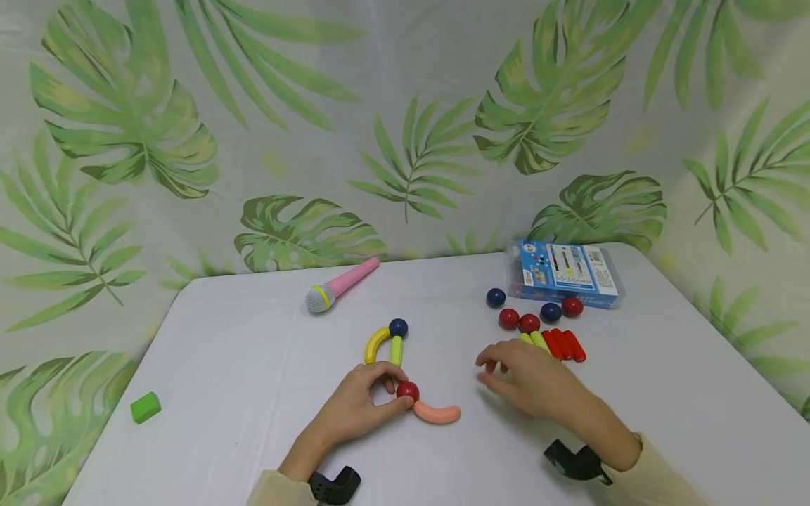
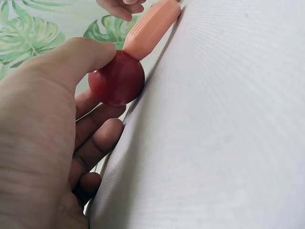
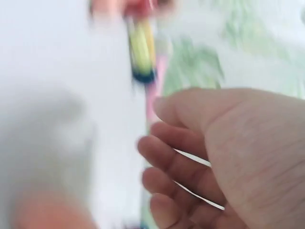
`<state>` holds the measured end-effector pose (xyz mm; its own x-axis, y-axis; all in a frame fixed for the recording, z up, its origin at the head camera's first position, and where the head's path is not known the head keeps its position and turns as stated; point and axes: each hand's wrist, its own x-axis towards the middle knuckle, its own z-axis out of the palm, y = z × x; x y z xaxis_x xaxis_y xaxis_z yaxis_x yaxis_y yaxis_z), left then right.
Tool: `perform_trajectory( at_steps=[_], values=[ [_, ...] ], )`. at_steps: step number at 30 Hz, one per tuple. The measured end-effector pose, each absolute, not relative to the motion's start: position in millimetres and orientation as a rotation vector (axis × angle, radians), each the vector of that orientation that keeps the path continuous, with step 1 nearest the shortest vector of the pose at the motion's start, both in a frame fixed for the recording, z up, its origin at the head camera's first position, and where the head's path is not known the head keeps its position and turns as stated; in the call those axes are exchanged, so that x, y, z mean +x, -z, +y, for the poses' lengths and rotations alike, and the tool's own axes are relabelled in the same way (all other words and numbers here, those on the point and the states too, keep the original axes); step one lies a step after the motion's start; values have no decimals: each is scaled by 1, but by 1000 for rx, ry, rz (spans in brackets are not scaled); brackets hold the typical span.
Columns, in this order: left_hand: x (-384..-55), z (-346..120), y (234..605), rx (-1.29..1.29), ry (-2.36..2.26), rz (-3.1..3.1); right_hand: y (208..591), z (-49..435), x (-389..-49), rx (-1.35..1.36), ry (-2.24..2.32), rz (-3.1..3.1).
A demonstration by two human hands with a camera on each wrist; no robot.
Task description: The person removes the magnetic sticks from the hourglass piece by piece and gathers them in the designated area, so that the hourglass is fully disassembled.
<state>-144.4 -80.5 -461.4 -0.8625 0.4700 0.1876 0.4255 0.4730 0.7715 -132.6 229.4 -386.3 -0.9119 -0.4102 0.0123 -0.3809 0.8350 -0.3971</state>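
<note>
Head view: left hand (image 1: 359, 406) is pinching a glossy red ball (image 1: 408, 391), best steadied against the curved peach plastic-looking rod (image 1: 438, 414), right hand (image 1: 534, 381) hovering empty at right.

White table (image 1: 221, 393); on it balls (image 1: 509, 318), rods (image 1: 563, 344), microphone (image 1: 344, 284), green block (image 1: 146, 407), box (image 1: 563, 274)

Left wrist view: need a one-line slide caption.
Left hand pinching a red ball next to a peach-colored rod on a white tabletop.

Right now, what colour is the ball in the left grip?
The ball is red, clearest in the left wrist view.
</note>
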Motion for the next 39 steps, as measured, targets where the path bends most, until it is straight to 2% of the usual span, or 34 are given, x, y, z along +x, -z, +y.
perform_trajectory(
  at_steps=[7, 12, 21, 29, 39],
  values=[
    [-145, -81, 462, 842, -1370, 2637, 402, 179, -103, -885, 651, 2783],
    [-146, -81, 461, 883, -1354, 2681, 408, 167, -96, -859, 694, 2745],
    [-144, -81, 461, 866, -1375, 2689, 409, 163, -93, -829, 727, 2745],
    [-145, -82, 463, 858, -1424, 2672, 404, 161, -89, -694, 700, 2630],
    [-146, -78, 462, 811, -1412, 2634, 404, 177, -78, -655, 767, 2586]
  ],
)
